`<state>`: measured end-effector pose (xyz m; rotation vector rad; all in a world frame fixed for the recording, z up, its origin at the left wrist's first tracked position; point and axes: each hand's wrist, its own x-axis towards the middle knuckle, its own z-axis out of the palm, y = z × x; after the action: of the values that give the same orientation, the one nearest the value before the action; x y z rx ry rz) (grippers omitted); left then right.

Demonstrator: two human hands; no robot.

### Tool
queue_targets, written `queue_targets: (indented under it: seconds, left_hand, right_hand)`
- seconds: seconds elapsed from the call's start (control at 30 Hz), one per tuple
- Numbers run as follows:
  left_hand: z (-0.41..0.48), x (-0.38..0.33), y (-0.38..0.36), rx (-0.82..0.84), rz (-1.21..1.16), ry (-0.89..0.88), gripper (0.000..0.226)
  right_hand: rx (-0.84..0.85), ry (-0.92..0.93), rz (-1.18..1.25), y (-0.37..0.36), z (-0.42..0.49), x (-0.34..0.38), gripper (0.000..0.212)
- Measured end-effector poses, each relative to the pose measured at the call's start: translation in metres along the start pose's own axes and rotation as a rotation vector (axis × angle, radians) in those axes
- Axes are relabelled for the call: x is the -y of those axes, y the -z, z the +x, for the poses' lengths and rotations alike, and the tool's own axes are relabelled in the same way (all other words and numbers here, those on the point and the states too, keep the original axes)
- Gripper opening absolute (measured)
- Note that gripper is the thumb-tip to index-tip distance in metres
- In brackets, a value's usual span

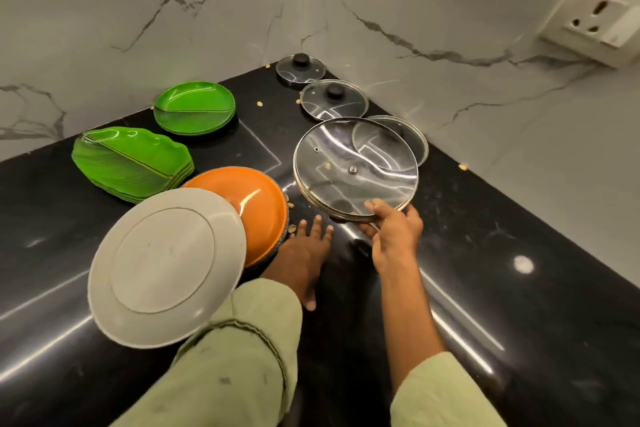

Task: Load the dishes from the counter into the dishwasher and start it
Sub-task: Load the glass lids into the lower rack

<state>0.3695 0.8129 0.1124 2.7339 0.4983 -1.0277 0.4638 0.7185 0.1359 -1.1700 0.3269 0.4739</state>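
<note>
Black polished stone counter (485, 253) in a marble-look corner; dishwasher not in view. Right hand (391, 232) pinches the near rim of a stack of large glass lids (356, 166) — thumb on top, fingers curled underneath, centre screw facing up, no knob showing. The stack looks tilted; can't tell if its far edge is clear of the counter. Left hand (304, 250) lies flat with fingers straight and spread, holding nothing, fingertips on the counter just beside the orange plates (249, 204).

Risks, my read:
- One-sided rim pinch on several smooth lids: they can slide on each other and fan out away from the fingers. Needs a second hand under the far side.
- Another glass lid (405, 135) lies just beyond the stack, opposite the fingers and overlapped by it. Dragging instead of lifting would shove it into the wall.
- Grey plate (166, 267) sits tilted over the orange plates, left of the left fingers and against the sleeve (242, 340). Can't tell what carries it, so an arm move could tip it.
- Nut-like crumbs (292, 228) lie by the left fingertips and could put grit under anything slid there.

Room: walls close off the space beyond and to the right of the right fingers. Two small knobbed lids (334, 99) fill the corner further out. Green round plates (194, 107) and leaf-shaped green plates (131, 159) sit well beyond the left fingers. Open counter is on the wrist side of both hands — lift first, then pull straight back.
</note>
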Motion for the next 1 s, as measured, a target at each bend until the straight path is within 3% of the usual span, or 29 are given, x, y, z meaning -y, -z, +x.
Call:
queue_targets:
  seconds: [0.1, 0.27, 0.4, 0.67, 1.0]
  left_hand:
    - [-0.012, 0.007, -0.007, -0.053, -0.057, -0.060, 0.143]
    - [-0.050, 0.001, -0.042, -0.356, -0.047, -0.059, 0.109]
    - [-0.080, -0.002, -0.068, -0.417, -0.122, -0.021, 0.085]
    - [-0.139, 0.013, -0.107, -0.459, -0.112, -0.046, 0.083]
    - [-0.219, 0.042, -0.167, -0.543, -0.042, -0.200, 0.083]
  right_hand:
    - [0.029, -0.065, 0.100, 0.029, -0.031, 0.002, 0.040]
    - [0.016, -0.052, 0.055, 0.067, -0.062, -0.003, 0.033]
    - [0.012, -0.041, 0.049, 0.084, -0.089, -0.013, 0.031]
    - [-0.115, 0.034, 0.098, 0.123, -0.160, -0.038, 0.027]
    - [-0.196, 0.202, 0.237, 0.156, -0.277, -0.088, 0.026]
